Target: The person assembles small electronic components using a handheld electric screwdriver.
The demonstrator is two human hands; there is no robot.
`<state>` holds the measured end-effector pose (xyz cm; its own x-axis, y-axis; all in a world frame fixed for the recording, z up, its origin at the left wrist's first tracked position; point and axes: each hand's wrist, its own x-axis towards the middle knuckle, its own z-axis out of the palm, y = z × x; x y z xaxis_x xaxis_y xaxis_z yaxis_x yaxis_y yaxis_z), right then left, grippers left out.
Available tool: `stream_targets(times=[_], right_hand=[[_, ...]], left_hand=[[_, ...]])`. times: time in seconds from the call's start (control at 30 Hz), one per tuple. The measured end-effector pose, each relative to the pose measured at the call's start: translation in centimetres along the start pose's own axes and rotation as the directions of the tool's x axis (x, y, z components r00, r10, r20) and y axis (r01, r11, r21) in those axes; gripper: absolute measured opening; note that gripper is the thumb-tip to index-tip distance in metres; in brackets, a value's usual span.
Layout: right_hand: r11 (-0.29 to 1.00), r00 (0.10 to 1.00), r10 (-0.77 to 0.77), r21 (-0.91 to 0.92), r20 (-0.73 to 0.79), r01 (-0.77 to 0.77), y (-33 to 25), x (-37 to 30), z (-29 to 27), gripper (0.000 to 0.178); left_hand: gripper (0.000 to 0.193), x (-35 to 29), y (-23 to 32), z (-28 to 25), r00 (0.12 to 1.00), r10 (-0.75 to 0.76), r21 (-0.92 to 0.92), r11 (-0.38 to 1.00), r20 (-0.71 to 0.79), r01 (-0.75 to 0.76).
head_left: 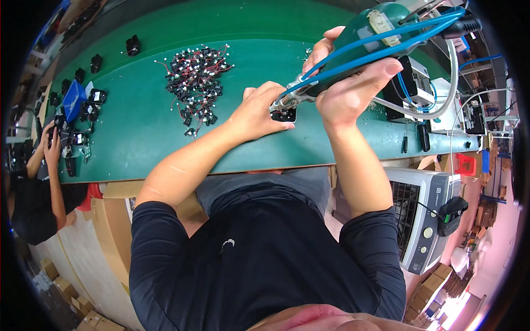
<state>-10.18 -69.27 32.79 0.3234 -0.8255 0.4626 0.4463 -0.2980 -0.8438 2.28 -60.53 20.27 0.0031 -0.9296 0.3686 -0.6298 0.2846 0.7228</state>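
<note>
Right hand (pixel 353 91) wrapped tight round a green power screwdriver (pixel 364 41), fingers closed on its body. Long axis runs from far right down to near left, tip pointing at a small black part (pixel 284 115) at the near edge of the green table (pixel 138 132). Left hand (pixel 259 110) pins that part, fingertips pressed together on it. Heap of wired black parts (pixel 196 83) to the left looks untouched; few finished ones visible, so probably much left.

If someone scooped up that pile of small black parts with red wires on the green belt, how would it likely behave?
The pile of wired black parts would probably lift in tangled clumps, since the thin red leads cross over one another. The leads look floppy, so pieces may dangle and drop. Each part seems small and probably light, and strays already lie loose at the edge.
</note>
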Motion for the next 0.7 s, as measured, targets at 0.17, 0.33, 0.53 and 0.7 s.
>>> stream_targets(times=[0.17,0.33,0.53,0.7], right_hand=[[0.999,0.999,-0.04,-0.021,0.035,0.041,-0.6,1.2,0.6,0.104],[0.991,0.991,-0.131,-0.037,0.027,0.132,-9.3,6.5,-1.7,0.107],[0.975,0.983,-0.18,-0.136,-0.018,0.176,-9.9,4.4,-3.6,0.069],[0.971,0.989,-0.091,-0.209,0.113,0.113,-7.3,1.9,-5.8,0.06]], left_hand=[[0.075,0.1,-0.7,0.0,0.995,-0.081,0.003,0.997,0.051,0.081],[0.083,0.5,0.8,-1.3,1.0,-0.017,0.048,0.999,0.005,0.017],[0.072,6.3,-0.8,-13.9,0.954,-0.174,0.395,0.88,-0.245,0.263],[0.08,9.4,-12.4,-21.4,0.808,-0.519,0.681,0.485,-0.28,0.548]])
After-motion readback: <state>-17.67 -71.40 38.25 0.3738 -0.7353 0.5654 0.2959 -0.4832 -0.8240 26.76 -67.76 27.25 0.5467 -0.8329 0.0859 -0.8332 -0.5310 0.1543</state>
